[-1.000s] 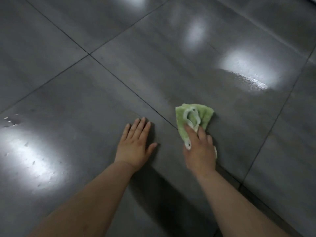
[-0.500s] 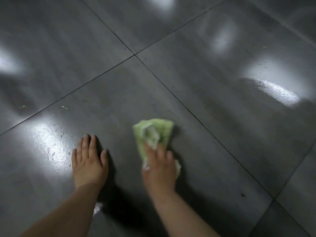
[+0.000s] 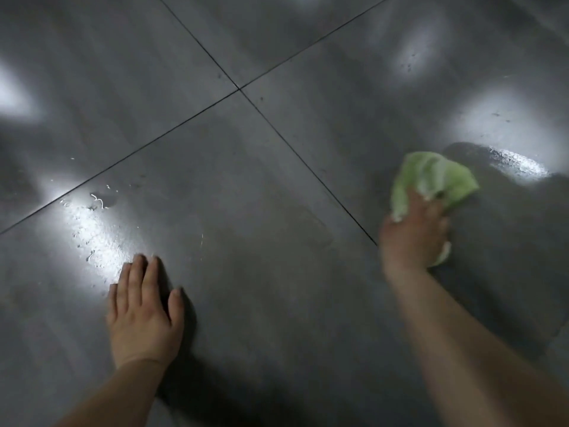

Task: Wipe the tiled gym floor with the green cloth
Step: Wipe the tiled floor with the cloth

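On the grey tiled floor (image 3: pixel 277 272): right hand (image 3: pixel 412 235) grip closed on crumpled green cloth (image 3: pixel 431 183), bunched ahead of fingers; left hand (image 3: pixel 143 315) flat, open

Glossy smooth grey floor tiles (image 3: pixel 246 211), wet sheen and droplets (image 3: pixel 98 201), soft crumpled green cloth (image 3: pixel 437 180)

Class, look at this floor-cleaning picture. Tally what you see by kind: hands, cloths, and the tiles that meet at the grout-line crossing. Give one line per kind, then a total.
Hands: 2, the left hand flat on the floor, the right hand gripping the cloth
Cloths: 1, the green cloth
Tiles meeting at the grout-line crossing: 4
Total: 7
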